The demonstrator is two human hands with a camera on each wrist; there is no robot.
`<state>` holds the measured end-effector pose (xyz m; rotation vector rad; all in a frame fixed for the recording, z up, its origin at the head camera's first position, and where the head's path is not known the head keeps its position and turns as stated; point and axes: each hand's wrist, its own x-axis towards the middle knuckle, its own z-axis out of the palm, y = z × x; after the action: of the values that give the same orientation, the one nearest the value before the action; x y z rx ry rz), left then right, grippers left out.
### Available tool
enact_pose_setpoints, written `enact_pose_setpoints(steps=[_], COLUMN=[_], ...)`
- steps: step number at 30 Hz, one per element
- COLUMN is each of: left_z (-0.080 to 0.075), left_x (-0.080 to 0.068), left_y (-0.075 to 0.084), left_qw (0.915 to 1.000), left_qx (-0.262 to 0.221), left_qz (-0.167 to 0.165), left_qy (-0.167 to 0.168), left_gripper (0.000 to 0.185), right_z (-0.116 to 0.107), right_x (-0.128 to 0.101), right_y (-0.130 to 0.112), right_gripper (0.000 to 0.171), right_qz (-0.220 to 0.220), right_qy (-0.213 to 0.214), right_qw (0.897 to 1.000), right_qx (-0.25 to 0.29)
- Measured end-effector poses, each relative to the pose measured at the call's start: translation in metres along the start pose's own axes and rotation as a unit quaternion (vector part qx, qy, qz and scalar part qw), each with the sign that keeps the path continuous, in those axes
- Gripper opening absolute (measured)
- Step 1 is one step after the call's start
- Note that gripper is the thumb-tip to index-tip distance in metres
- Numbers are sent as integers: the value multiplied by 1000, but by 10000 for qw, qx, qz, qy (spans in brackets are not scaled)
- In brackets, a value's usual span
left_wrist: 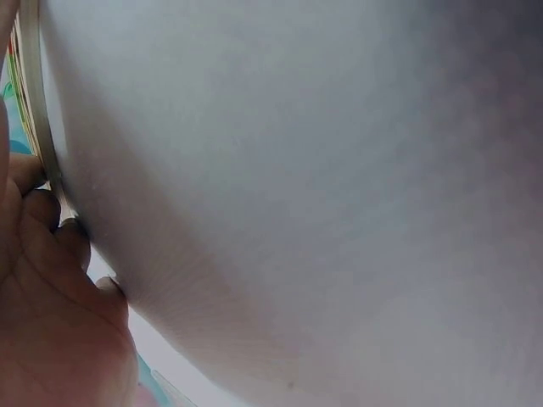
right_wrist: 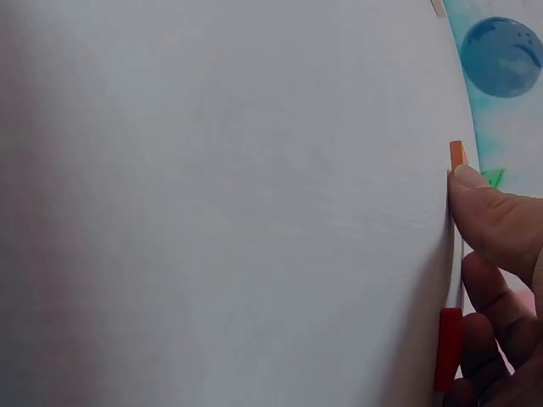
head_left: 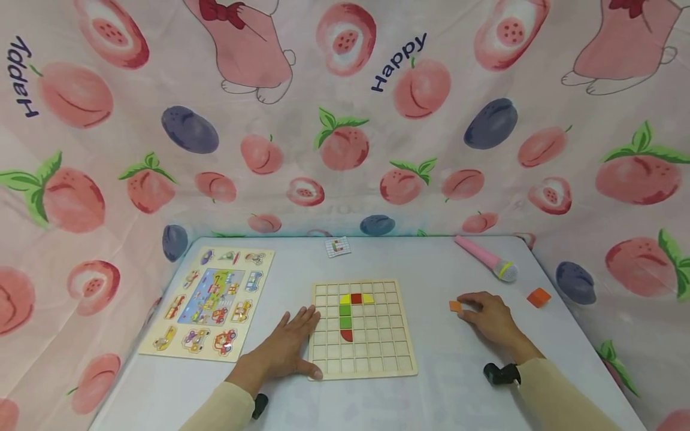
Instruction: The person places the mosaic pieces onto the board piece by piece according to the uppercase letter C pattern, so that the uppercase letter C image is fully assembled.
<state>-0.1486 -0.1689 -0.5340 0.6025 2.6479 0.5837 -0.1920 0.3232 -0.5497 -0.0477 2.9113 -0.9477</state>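
Note:
My right hand (head_left: 489,317) pinches a small orange square tile (head_left: 455,306) low over the table, to the right of a wooden grid board (head_left: 377,353). In the right wrist view, the thumb lies against the tile (right_wrist: 457,154). My left hand (head_left: 288,344) rests along the board's left edge with fingers spread and thumb at its near corner. On the board, yellow pieces (head_left: 368,299) flank a red square (head_left: 356,299). Below the left yellow piece come green squares (head_left: 345,316) and a red rounded piece (head_left: 347,336). The left wrist view shows the hand (left_wrist: 64,297) only partly.
A wooden picture puzzle (head_left: 252,263) with vehicle pieces lies at the left. A small patterned card (head_left: 338,246) is at the back. At the right are a pink toy microphone (head_left: 485,258) and an orange-red block (head_left: 539,297). A fruit-print cloth (head_left: 345,197) hangs behind the table.

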Motion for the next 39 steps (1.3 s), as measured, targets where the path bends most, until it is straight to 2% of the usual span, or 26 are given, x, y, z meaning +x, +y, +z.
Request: enact_pose_setpoints(steps=[5,11,21,29,39], left_z=[0,-2,-3,-2,-2], left_x=[-1,-2,-3,-2,-3], left_y=[0,2,5,1,2], left_qw=[10000,10000,9999,10000,10000], left_qx=[-5,-44,-98,38,15], left_qz=[-15,-58,-54,-18,-61], left_qy=[4,-19,-8,13,-28], left_gripper=[132,132,131,133,132], right_z=[0,1,8,13,21], right_x=[2,3,7,6,10], right_y=[-1,-3,-19,-38,-65], right_gripper=[35,37,31,30,28], right_qz=[-19,74,178,-235,-482], right_qy=[15,25,607,1000,1209], right_qw=[10000,9994,9941,9895,9860], right_qx=[78,325,882,1014,1040])
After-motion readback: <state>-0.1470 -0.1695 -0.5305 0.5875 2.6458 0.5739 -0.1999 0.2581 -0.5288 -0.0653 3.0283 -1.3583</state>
